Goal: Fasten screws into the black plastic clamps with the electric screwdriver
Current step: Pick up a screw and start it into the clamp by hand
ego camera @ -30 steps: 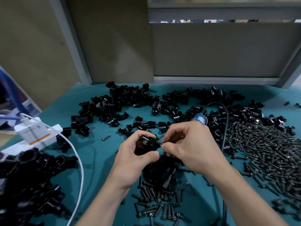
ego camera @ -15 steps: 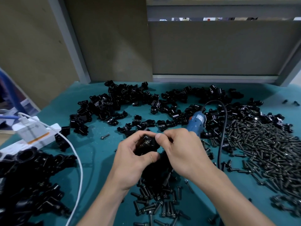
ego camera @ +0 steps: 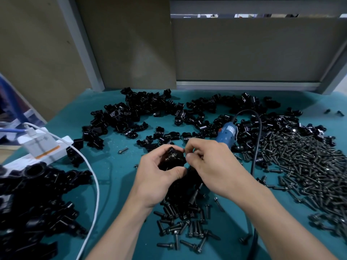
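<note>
1. The black plastic clamp (ego camera: 171, 159) is gripped in the left hand (ego camera: 157, 177), lifted off the teal mat (ego camera: 112, 175). The forefinger curls over its top and the thumb presses its near side
2. The right hand (ego camera: 212, 169) meets it from the right. Thumb and forefinger are closed in a tight pinch at the clamp's right edge and the other fingers are curled in. What they nip is probably a screw, too small to be sure
3. Just beyond the right knuckles lies the blue electric screwdriver (ego camera: 226, 135). Its black cord (ego camera: 256, 147) arcs away and runs back past the right wrist
4. Nearer the person than the fingers sits a small heap of screws (ego camera: 184, 222). A far wider spread of screws (ego camera: 304, 166) lies right of the right hand
5. Beyond the fingertips, loose clamps (ego camera: 135, 113) are strewn over the mat's far side
6. Left of the left hand a white cable (ego camera: 93, 177) curves from a white power strip (ego camera: 43, 149), beside larger black parts (ego camera: 33, 194)
</note>
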The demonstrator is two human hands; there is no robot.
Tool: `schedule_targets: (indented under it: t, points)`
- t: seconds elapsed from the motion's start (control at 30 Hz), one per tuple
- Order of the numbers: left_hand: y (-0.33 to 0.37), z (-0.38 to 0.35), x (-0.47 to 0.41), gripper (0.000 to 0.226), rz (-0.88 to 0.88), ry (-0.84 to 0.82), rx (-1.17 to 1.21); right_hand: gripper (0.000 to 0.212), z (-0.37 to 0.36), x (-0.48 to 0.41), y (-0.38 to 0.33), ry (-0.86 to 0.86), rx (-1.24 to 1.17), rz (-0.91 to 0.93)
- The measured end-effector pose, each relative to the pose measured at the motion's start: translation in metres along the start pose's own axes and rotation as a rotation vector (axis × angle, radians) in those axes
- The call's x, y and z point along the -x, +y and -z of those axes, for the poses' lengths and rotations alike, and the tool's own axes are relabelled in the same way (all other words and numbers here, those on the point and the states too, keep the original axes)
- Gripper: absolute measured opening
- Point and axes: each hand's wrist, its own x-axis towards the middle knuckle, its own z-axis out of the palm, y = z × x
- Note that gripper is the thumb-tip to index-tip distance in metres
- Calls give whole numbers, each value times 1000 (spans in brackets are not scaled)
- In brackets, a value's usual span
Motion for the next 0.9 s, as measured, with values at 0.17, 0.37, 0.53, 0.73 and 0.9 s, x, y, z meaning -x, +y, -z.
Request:
schedule_targets:
  t: [0.17, 0.37, 0.53, 0.73, 0.9]
  points:
    - [5, 1, -5, 45, -38, 16, -14, 40, -2, -6, -13, 58, 109, 3]
    - [3, -4, 0, 39, -44, 4, 0, 30, 5, -5, -7, -1, 72, 12]
    - [5, -2, 2, 40, -28, 46, -134, 41, 11, 9, -9, -7, 128, -22]
    - [12, -1, 22, 45, -45, 137, -380, 14, 44, 86, -10, -387, 343, -41]
    - [15, -6, 32, 49, -82, 196, -402, 15, 26, 125, -11, -546, 411, -74]
